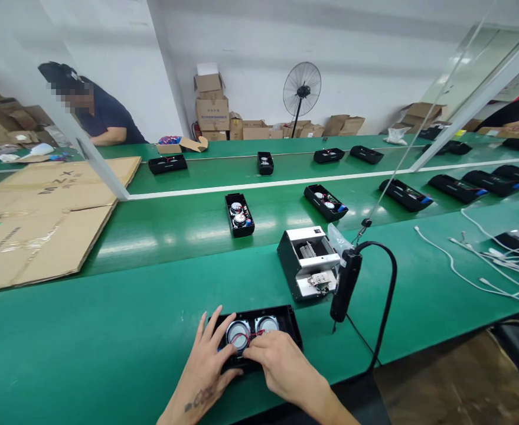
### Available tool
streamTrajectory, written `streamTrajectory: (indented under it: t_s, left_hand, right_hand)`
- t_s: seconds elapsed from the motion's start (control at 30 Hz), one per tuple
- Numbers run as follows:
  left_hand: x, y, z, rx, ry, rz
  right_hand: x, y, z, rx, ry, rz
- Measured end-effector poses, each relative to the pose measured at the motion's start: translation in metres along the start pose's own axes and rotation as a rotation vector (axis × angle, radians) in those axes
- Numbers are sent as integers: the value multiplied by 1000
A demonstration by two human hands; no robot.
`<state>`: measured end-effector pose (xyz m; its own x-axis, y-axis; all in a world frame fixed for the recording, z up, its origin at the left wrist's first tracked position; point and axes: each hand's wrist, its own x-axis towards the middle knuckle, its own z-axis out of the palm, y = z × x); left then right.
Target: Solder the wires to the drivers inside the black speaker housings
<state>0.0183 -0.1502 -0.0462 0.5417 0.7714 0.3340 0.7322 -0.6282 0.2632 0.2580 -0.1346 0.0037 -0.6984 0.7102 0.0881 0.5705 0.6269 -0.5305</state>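
A black speaker housing (291, 326) lies open side up at the near edge of the green bench. Inside it sit two round silver speaker drivers (238, 335), with thin red and black wires (254, 335) across them. My left hand (208, 360) spans the housing's left end, fingers spread over the far rim and thumb at the near side, holding it. Bent over the housing's near middle, my right hand (281, 363) has its fingertips pinched together beside the left driver. What they pinch is hidden. A black electric screwdriver (346, 284) hangs from a cord to the right.
Behind the housing stands a black-and-silver screw feeder (310, 262). Several similar housings (240, 215) lie along the green conveyor. White cables (502, 265) are heaped at right, flattened cardboard (51, 212) at left. A person (104, 115) leans over the far bench.
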Motion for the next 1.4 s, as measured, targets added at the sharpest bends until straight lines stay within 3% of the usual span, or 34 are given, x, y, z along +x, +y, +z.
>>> streamTrajectory:
  t_s: [0.33, 0.57, 0.67, 0.8, 1.0, 1.4]
  left_hand:
    - [0, -3, 1, 13, -22, 66]
    - [8, -12, -1, -59, -77, 100]
    - [23, -18, -12, -210, -203, 11]
    - [58, -32, -31, -489, -397, -203]
    - [108, -61, -42, -658, -515, -320]
    - [121, -61, -48, -748, -588, -421]
  right_hand:
    - [-4, -6, 13, 56, 77, 86]
    - [6, -7, 17, 5, 6, 106]
    - [20, -2, 7, 26, -48, 137]
    - [50, 9, -26, 121, -79, 214]
    - [95, 28, -71, 194, -301, 298]
    - [114, 42, -65, 284, -364, 281]
